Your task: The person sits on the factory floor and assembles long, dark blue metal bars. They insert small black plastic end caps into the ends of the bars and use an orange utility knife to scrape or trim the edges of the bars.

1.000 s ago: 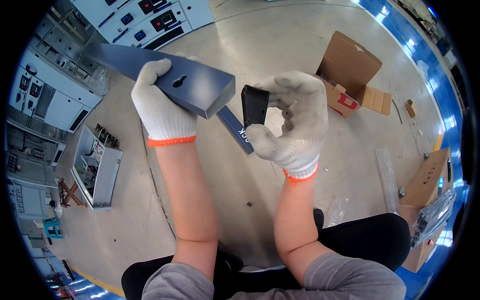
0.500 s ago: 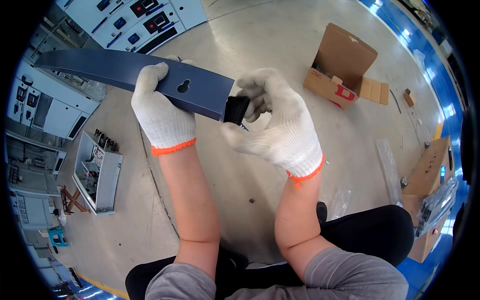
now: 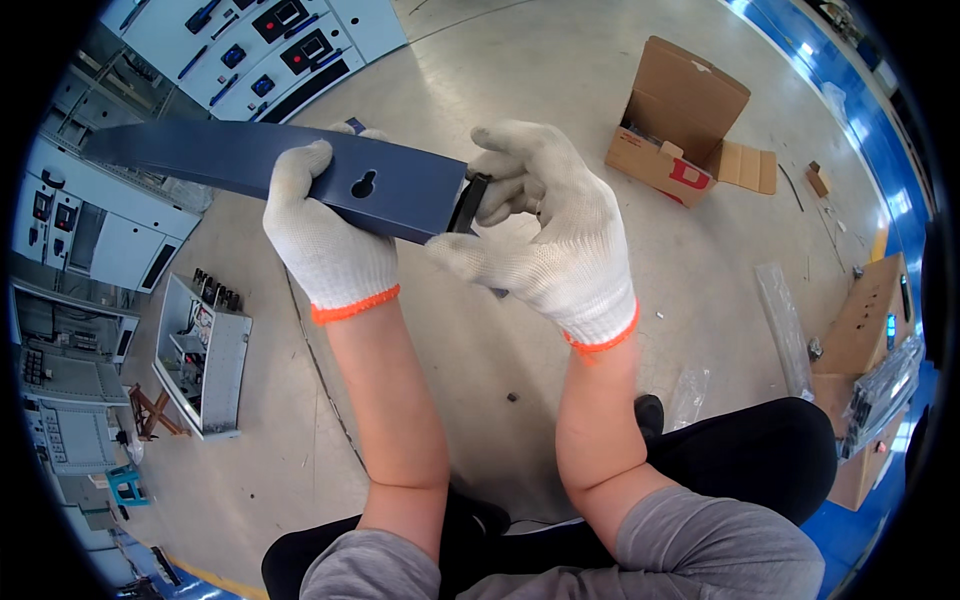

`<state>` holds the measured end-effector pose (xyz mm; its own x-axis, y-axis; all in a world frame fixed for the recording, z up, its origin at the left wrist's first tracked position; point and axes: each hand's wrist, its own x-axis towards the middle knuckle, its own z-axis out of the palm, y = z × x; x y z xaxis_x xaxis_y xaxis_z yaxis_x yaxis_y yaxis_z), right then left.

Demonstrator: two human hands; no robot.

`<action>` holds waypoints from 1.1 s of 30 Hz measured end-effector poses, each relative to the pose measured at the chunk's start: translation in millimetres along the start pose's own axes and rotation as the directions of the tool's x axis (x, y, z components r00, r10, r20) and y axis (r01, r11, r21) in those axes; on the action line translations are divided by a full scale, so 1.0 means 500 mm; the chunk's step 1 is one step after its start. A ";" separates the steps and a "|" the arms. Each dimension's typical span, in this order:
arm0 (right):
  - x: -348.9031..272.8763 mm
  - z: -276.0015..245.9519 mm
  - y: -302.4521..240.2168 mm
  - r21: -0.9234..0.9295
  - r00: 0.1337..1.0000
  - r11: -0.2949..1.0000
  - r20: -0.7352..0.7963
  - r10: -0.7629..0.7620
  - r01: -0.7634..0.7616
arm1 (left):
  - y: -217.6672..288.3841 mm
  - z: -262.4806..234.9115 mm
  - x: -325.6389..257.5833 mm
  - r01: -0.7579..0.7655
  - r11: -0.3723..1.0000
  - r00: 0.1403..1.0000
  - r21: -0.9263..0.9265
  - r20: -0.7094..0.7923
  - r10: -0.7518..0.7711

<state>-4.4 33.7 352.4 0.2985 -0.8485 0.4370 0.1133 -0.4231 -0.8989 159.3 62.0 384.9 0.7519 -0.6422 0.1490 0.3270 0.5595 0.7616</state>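
Observation:
A long dark blue metal profile (image 3: 240, 148) with a keyhole-shaped slot stretches from the upper left to the middle. My left hand (image 3: 318, 220), in a white knit glove with an orange cuff, is closed around it behind its near end. At that open end sits a black end cap (image 3: 467, 205), with only a thin strip of it showing outside the profile. My right hand (image 3: 555, 220), gloved the same way, has the cap between thumb and fingers. The fingertips behind the cap are partly hidden.
An open cardboard box (image 3: 660, 165) stands on the floor at upper right. Plastic wrap (image 3: 783, 325) and another carton (image 3: 865, 330) lie to the right. Grey-white electrical cabinets (image 3: 100, 210) line the left side. An open metal housing (image 3: 215, 360) stands nearer on the floor.
The black cap has gone deeper into the profile's end; less of it shows. My right thumb has moved left, up to the profile's edge. The left hand keeps its grip.

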 end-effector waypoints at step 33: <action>-0.027 0.125 0.099 0.108 0.694 0.799 -0.573 -0.436 0.592 | -0.059 0.022 -0.032 0.052 0.985 0.997 -0.167 0.068 -0.041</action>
<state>56.4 44.0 300.4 -0.3858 -0.5862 0.7124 0.3699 -0.8057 -0.4626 131.3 49.9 367.2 0.6973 -0.6987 0.1597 0.4565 0.6047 0.6526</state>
